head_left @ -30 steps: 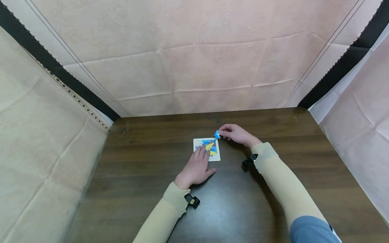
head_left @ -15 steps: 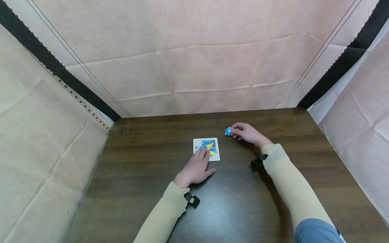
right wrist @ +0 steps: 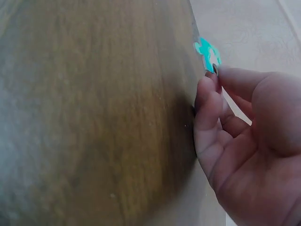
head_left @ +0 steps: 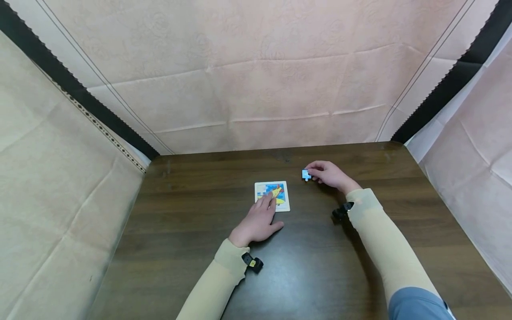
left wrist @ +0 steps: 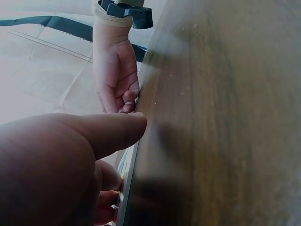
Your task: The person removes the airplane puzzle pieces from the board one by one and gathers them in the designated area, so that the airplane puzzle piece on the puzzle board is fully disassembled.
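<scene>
A small white-framed jigsaw puzzle (head_left: pixel 284 207) lies on the table, its picture blue with yellow and red shapes. My left hand (head_left: pixel 258 222) rests its outstretched fingers on the puzzle's lower left part and hides some of it. To the right and a little farther back, my right hand (head_left: pixel 328 174) pinches a blue and white jigsaw piece (head_left: pixel 306 175) between thumb and fingertips, apart from the frame. In the right wrist view the piece (right wrist: pixel 208 54) sticks out beyond the thumb tip. The left wrist view shows the left thumb (left wrist: pixel 117 132) straight.
The brown wooden table (head_left: pixel 192 213) spreads around both hands. Behind it hangs a pale cloth wall (head_left: pixel 256 89), with further cloth at both sides. Each wrist wears a black camera, such as the left one (head_left: pixel 254 265).
My right hand has moved right, away from the puzzle, carrying the jigsaw piece, which has turned in its fingertips. The left hand stays on the puzzle.
</scene>
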A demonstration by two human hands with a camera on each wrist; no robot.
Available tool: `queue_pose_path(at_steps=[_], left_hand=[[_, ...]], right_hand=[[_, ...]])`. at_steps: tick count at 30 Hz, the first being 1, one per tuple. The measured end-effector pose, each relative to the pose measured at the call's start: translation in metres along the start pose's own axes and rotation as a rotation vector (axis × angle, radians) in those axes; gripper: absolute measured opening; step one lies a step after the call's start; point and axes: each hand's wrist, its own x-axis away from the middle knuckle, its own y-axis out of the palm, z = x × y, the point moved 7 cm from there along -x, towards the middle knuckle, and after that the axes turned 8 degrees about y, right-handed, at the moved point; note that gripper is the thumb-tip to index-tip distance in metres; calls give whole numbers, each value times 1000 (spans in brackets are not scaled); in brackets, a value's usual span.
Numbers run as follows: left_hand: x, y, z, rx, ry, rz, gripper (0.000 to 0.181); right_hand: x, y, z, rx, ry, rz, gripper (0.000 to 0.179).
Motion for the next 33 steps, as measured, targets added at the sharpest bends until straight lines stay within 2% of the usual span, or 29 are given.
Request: queue_pose_path(at_steps=[11,20,33], left_hand=[[-2,1,1,-18,-9,2,87],[-1,3,0,-8,-18,-6,87],[-2,4,0,-16,-28,-13,88]], right_hand=[[0,2,-3,117,-14,77,30],[3,10,-9,173,-18,64,40],[5,12,-14,193,-17,84,38]])
